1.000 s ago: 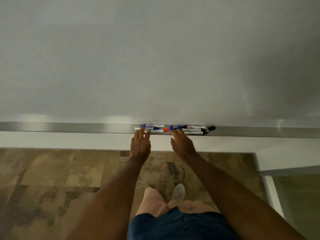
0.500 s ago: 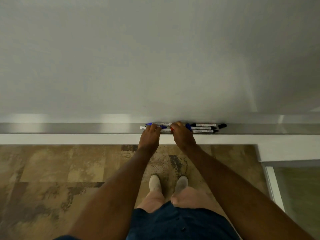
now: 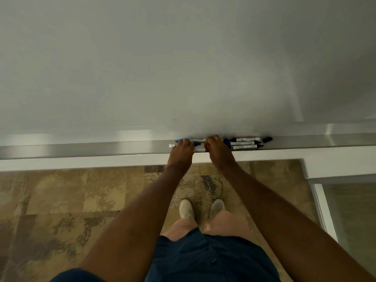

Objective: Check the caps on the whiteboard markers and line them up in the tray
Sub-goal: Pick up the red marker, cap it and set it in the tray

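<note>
So both hands were down in the tray (image 3: 81,148), that long metal ledge running across the middle of the frame under the whiteboard (image 3: 183,68). The left hand (image 3: 181,152) was curled over the blue-capped markers (image 3: 194,143) at the left of the bunch, and the right hand (image 3: 218,152) sat just beside it with a bit of red showing by its fingers. Honestly couldn't tell what either grip was doing, pinching or just resting, since the fingers folded over the pens and hid it.

Looked like the cap-checking step to me, working on the middle pens. Next move would probably need a firm squeeze end to end on one marker, cap against barrel, then sliding it flush with its neighbours.

The black-capped markers (image 3: 244,143) right of the hands lay stacked three deep, long axes along the tray, caps pointing toward the right of the frame. The blue ones also ran along the tray. A loose black cap (image 3: 267,139) sat apart at the far right.
</note>
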The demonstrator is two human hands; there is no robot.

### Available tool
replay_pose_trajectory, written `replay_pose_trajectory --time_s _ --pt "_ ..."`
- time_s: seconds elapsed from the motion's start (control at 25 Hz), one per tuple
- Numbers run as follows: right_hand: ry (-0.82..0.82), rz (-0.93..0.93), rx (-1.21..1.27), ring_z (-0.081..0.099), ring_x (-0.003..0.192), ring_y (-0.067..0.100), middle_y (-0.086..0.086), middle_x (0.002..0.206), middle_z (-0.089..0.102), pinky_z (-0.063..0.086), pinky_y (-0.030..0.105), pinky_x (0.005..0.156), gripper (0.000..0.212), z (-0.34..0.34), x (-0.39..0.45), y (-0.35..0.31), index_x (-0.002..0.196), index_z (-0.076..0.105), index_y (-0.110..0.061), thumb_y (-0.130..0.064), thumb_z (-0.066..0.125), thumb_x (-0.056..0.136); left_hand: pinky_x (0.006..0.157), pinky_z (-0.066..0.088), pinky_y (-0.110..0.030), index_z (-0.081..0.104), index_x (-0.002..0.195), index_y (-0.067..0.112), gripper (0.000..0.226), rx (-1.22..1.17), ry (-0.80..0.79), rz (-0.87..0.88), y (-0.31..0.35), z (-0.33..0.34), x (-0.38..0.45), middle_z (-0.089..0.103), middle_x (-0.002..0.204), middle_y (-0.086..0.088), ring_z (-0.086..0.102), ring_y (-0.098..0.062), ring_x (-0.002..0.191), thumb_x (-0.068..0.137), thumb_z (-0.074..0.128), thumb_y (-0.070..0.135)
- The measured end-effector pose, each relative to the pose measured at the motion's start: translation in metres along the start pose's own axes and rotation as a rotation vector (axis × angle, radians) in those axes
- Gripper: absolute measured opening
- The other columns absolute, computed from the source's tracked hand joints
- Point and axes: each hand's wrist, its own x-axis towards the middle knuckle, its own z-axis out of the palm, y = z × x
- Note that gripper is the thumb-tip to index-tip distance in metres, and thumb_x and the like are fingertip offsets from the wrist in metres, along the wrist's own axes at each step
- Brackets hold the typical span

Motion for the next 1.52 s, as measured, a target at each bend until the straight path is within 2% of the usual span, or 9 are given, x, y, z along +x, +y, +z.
replay_pose_trajectory --time_s 0.16,0.28,0.36,0.48,0.6,0.72,1.16,1.36,1.52 --pt "0.146 0.087 0.144 0.064 0.088 0.025 0.010 0.108 0.063 0.058 0.037 0.072 0.016 0.002 -0.023 -0.001 0.115 0.058 -0.009 -0.016 0.048 0.105 0.090 0.053 -0.038 0.056 0.127 0.007 0.029 -0.023 0.020 0.023 0.001 -0.003 -0.004 0.061 0.125 -0.013 0.057 -0.029 0.113 0.099 0.049 0.004" --pt "0.259 0.267 0.267 0.060 0.109 0.024 0.011 0.122 0.063 0.057 0.037 0.087 0.028 0.007 -0.043 -0.003 0.127 0.061 -0.011 -0.020 0.046 0.106 0.084 0.053 -0.039 0.059 0.125 0.006 0.029 -0.062 0.075 0.048 0.000 -0.008 -0.007 0.061 0.120 -0.014 0.058 -0.030 0.109 0.098 0.050 0.002" --pt "0.339 0.457 0.490 0.060 0.112 0.024 0.008 0.120 0.066 0.054 0.031 0.086 0.025 0.006 -0.053 -0.005 0.123 0.065 -0.013 -0.021 0.051 0.104 0.076 0.054 -0.038 0.064 0.120 0.005 0.024 -0.198 0.151 0.007 0.003 -0.013 -0.011 0.062 0.111 -0.014 0.059 -0.029 0.097 0.099 0.052 0.006" --pt "0.324 0.790 1.043 0.067 0.101 0.021 -0.002 0.103 0.073 0.052 0.020 0.072 0.015 -0.006 -0.065 -0.013 0.110 0.068 -0.021 -0.017 0.061 0.099 0.068 0.056 -0.032 0.068 0.108 0.009 0.014 -0.816 0.220 -0.299 0.009 -0.019 -0.021 0.070 0.093 -0.004 0.065 -0.022 0.082 0.099 0.060 0.018" --pt "0.219 0.804 1.194 0.071 0.098 0.017 -0.001 0.103 0.075 0.059 0.022 0.075 0.014 -0.013 -0.076 -0.021 0.104 0.069 -0.025 -0.013 0.066 0.096 0.074 0.060 -0.029 0.068 0.112 0.005 0.022 -1.554 0.118 -0.708 0.008 -0.020 -0.032 0.075 0.096 -0.009 0.073 -0.022 0.086 0.099 0.063 0.022" --pt "0.218 0.747 1.229 0.072 0.099 0.016 -0.001 0.104 0.075 0.062 0.026 0.082 0.015 -0.018 -0.081 -0.029 0.103 0.071 -0.024 -0.011 0.068 0.094 0.079 0.062 -0.035 0.068 0.107 0.004 0.019 -1.928 0.063 -0.893 0.007 -0.017 -0.044 0.076 0.098 -0.015 0.075 -0.027 0.091 0.096 0.068 0.019" --pt "0.103 0.556 0.970 0.070 0.100 0.013 0.004 0.114 0.073 0.059 0.020 0.081 0.028 -0.017 -0.090 -0.033 0.122 0.069 -0.012 -0.013 0.069 0.094 0.069 0.063 -0.030 0.068 0.109 -0.002 0.026 -2.026 -0.038 -0.872 0.014 -0.021 -0.060 0.076 0.095 -0.017 0.077 -0.028 0.085 0.093 0.071 0.019" --pt "0.152 0.318 0.698 0.069 0.092 0.005 -0.004 0.105 0.073 0.055 0.011 0.075 0.026 -0.022 -0.090 -0.040 0.119 0.071 -0.012 -0.020 0.070 0.094 0.070 0.063 -0.030 0.068 0.108 -0.001 0.024 -2.060 -0.015 -0.859 0.010 -0.026 -0.062 0.078 0.094 -0.016 0.077 -0.028 0.088 0.096 0.067 0.020" --pt "0.140 0.315 0.727 0.073 0.085 0.006 -0.007 0.098 0.074 0.059 0.018 0.075 0.023 -0.025 -0.082 -0.047 0.116 0.073 -0.014 -0.019 0.071 0.093 0.070 0.063 -0.029 0.068 0.107 0.000 0.019 -2.083 0.047 -0.853 0.008 -0.032 -0.061 0.078 0.096 -0.017 0.077 -0.027 0.088 0.098 0.063 0.017"
